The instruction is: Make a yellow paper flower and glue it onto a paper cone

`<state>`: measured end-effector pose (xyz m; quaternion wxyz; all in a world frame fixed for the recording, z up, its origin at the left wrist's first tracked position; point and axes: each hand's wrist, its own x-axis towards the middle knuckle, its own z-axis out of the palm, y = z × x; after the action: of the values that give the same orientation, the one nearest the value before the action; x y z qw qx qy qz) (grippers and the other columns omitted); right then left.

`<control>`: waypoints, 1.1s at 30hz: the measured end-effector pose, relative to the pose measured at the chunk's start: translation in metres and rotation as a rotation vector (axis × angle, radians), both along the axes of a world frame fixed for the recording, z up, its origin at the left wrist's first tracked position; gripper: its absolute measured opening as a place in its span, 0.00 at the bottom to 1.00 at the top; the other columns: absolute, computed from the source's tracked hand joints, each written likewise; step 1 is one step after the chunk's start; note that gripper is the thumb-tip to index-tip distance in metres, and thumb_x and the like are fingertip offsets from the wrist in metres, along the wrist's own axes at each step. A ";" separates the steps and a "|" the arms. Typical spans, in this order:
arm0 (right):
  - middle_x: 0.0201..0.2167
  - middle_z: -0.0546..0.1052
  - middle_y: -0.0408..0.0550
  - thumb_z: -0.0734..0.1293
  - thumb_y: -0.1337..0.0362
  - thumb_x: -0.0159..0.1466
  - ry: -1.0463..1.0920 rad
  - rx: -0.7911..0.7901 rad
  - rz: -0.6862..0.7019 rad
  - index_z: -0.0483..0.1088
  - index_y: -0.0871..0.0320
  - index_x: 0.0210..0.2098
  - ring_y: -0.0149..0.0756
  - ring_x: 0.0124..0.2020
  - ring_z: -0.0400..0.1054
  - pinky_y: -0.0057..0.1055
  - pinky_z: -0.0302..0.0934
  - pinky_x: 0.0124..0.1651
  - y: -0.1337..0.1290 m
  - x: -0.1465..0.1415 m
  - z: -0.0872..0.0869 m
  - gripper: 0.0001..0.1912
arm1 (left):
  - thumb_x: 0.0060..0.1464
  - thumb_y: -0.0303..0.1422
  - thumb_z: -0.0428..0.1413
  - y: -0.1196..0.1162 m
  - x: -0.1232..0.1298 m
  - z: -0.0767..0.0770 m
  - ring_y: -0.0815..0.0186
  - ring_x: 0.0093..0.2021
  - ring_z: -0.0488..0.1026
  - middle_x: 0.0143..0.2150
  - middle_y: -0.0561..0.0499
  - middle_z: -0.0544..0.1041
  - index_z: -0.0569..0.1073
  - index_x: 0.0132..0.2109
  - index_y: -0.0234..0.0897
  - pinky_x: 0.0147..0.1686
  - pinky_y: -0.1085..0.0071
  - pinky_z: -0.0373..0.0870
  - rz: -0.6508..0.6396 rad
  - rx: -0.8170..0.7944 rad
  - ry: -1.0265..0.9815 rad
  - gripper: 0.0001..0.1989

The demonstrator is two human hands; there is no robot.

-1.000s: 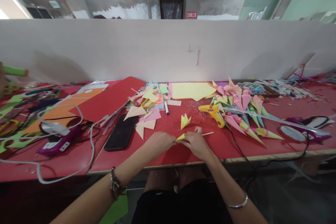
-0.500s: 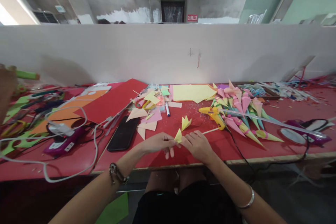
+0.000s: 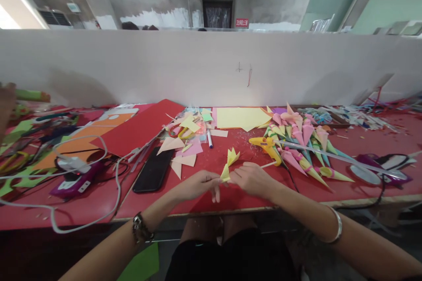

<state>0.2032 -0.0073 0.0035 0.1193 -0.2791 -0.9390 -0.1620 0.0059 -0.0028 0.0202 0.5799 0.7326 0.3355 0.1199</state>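
Between my two hands is a small folded piece of yellow paper (image 3: 225,173), low over the front of the red table. My left hand (image 3: 201,183) pinches its left side, with the lower fingers hanging loose. On its other side, my right hand (image 3: 250,179) is closed on the paper's edge, fingers curled and knuckles up. Just beyond lies another folded yellow paper piece (image 3: 233,156) with pointed tips. A yellow hot glue gun (image 3: 268,145) with a long clear glue stick rests to the right, near a pile of pink, yellow and green paper cones (image 3: 301,134).
A black phone (image 3: 154,170) lies left of my hands, with peach paper scraps (image 3: 171,144), scissors (image 3: 180,131) and a marker (image 3: 209,138) beyond. Purple power strips (image 3: 77,182) and white cables (image 3: 119,184) occupy the left. Yellow sheets (image 3: 242,116) lie by the white partition (image 3: 184,66).
My right forearm has swung outward to the right, and its hand has turned over the yellow paper. The paper appears more tilted. Both hands keep their hold.
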 end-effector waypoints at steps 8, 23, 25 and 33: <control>0.22 0.74 0.45 0.57 0.57 0.62 0.397 -0.887 -0.065 0.68 0.63 0.35 0.28 0.22 0.66 0.22 0.52 0.23 0.005 -0.002 0.010 0.16 | 0.55 0.29 0.43 -0.003 -0.002 0.014 0.72 0.21 0.63 0.21 0.52 0.71 0.72 0.28 0.33 0.23 0.78 0.54 -0.129 0.665 0.418 0.15; 0.21 0.71 0.45 0.55 0.69 0.63 0.004 -0.176 0.077 0.67 0.61 0.30 0.31 0.23 0.64 0.27 0.48 0.25 0.002 -0.006 0.016 0.11 | 0.53 0.43 0.46 0.012 -0.008 0.010 0.76 0.16 0.60 0.17 0.56 0.65 0.64 0.22 0.32 0.21 0.78 0.59 -0.059 -0.145 0.011 0.19; 0.21 0.71 0.46 0.54 0.72 0.63 -0.013 -0.077 0.102 0.66 0.62 0.32 0.32 0.23 0.64 0.28 0.49 0.26 0.002 -0.006 0.018 0.11 | 0.51 0.46 0.47 0.015 -0.009 0.005 0.77 0.16 0.58 0.16 0.57 0.64 0.62 0.22 0.33 0.20 0.78 0.57 -0.014 -0.259 -0.062 0.20; 0.25 0.74 0.46 0.53 0.65 0.65 0.232 -0.537 -0.027 0.68 0.61 0.31 0.29 0.25 0.65 0.23 0.52 0.27 0.008 -0.003 0.016 0.15 | 0.57 0.43 0.38 0.012 -0.002 0.009 0.71 0.22 0.61 0.21 0.53 0.66 0.65 0.29 0.34 0.23 0.75 0.55 0.012 0.537 0.336 0.20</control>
<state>0.1998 0.0009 0.0192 0.1455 -0.3296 -0.9246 0.1238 0.0035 0.0090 0.0288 0.3014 0.8672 0.3872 0.0848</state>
